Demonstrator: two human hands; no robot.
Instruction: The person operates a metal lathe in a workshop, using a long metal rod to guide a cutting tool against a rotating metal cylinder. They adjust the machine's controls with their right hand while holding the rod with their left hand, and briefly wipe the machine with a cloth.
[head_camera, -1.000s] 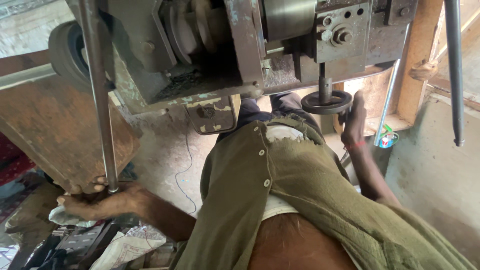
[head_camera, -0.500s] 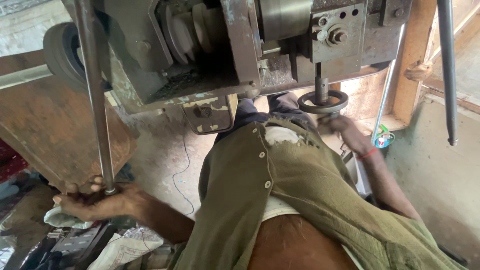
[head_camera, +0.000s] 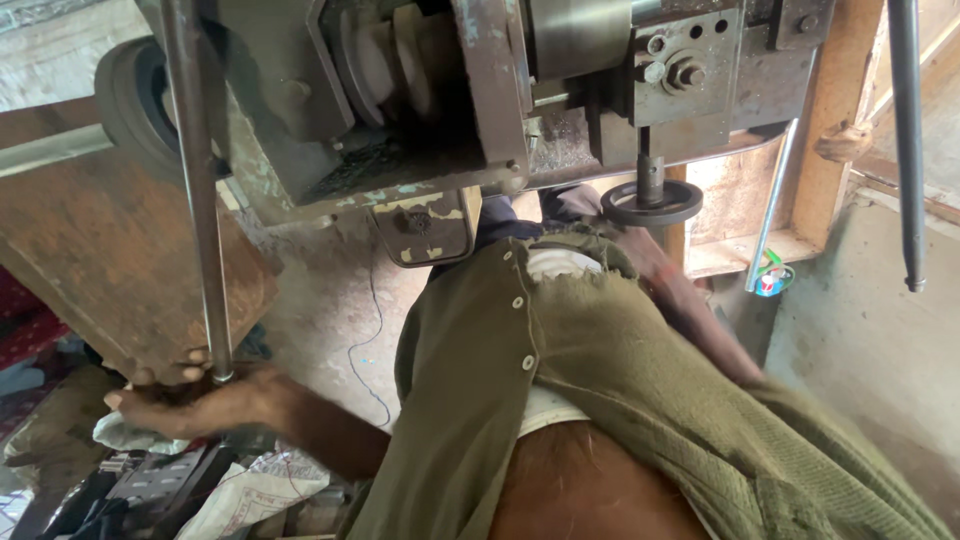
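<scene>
My left hand (head_camera: 190, 400) is closed around the lower end of a long grey metal rod (head_camera: 200, 200). The rod runs up past the machine, and my fingers also rest against the edge of a brown wooden plank (head_camera: 100, 270). My right forearm (head_camera: 695, 305) is blurred and reaches up toward a round black handwheel (head_camera: 652, 203) under the grey metal machine (head_camera: 420, 90). The right hand itself is lost in blur behind the collar of my green cardigan (head_camera: 600, 370), just below the wheel. Whether it holds anything does not show.
A second metal rod (head_camera: 905, 150) hangs at the right beside a wooden post (head_camera: 830, 110). A dark pulley wheel (head_camera: 130, 100) sits on the machine's left. A thin cable (head_camera: 370, 330) lies on the concrete floor. Sacks and metal clutter (head_camera: 240, 485) fill the lower left, and a small green container (head_camera: 770, 275) stands by the wall.
My right hand has come off the handwheel and dropped down and inward toward my body. The left hand keeps its hold on the rod's end.
</scene>
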